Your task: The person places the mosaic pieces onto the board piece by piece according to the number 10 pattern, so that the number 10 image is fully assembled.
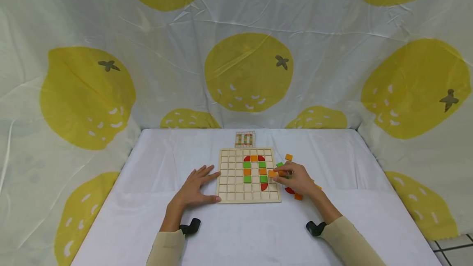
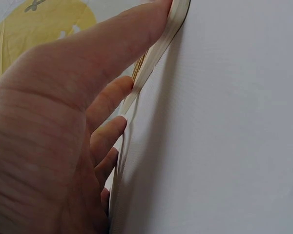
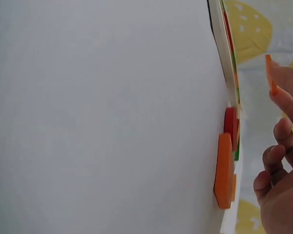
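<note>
Between thumb and fingertips, my right hand [image 1: 295, 179] pinches an orange square tile [image 1: 272, 174], held just above the right edge of a wooden grid board [image 1: 230, 182]. The right wrist view shows that tile [image 3: 270, 75] edge-on, clear of the table. Fingers spread, my left hand [image 1: 194, 188] touches the board's left edge; its thumb [image 2: 112, 44] rests at the near corner. On the board, orange squares [image 1: 247, 172], green squares [image 1: 247, 179] and red curved tiles [image 1: 264, 186] form an arch-like outline of two columns joined at the top.
Behind the board lies a small pattern card [image 1: 245, 139] with a coloured grid. Loose tiles lie right of the board, partly hidden under my right hand: an orange tile [image 1: 289, 157], a green one [image 1: 279, 164], a red one [image 1: 290, 191] and another orange tile [image 1: 298, 196].
</note>
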The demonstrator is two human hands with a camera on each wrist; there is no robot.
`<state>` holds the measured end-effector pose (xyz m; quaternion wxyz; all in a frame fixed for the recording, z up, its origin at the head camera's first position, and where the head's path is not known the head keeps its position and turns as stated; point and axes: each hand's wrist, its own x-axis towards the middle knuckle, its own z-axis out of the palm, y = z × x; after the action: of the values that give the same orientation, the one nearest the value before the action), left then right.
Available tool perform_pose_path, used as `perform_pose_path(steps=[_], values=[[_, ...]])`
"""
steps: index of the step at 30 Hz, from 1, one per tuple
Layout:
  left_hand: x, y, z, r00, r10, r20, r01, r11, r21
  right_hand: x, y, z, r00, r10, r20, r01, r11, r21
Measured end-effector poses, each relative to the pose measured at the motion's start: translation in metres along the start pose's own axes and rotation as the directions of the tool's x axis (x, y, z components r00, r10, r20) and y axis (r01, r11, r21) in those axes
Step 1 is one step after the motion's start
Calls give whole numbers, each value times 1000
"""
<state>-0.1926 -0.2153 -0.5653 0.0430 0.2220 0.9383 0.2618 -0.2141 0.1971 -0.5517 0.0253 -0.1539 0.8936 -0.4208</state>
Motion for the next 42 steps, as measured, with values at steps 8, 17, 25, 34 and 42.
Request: perform_pose_path(steps=[8, 17, 25, 34, 42], values=[[1, -1, 0, 1000, 4, -12, -4, 1000, 4, 5, -10, 20, 996, -53, 69, 50, 998, 42], [1, 0, 1, 1000, 9, -11, -9, 1000, -4, 6, -19, 37, 989, -78, 125, 77, 997, 11], [1, 0, 0, 1000, 8, -1, -8, 1000, -11, 6, -19, 43, 982, -112, 152, 120, 992, -48], [0, 0, 1, 1000, 1, 1, -1, 1000, -5, 6, -21, 44, 980, -118, 160, 130, 989, -71], [0, -2, 2, 1000, 4, -8, -4, 1000, -8, 5, -19, 45, 984, -83, 160, 96, 992, -77]])
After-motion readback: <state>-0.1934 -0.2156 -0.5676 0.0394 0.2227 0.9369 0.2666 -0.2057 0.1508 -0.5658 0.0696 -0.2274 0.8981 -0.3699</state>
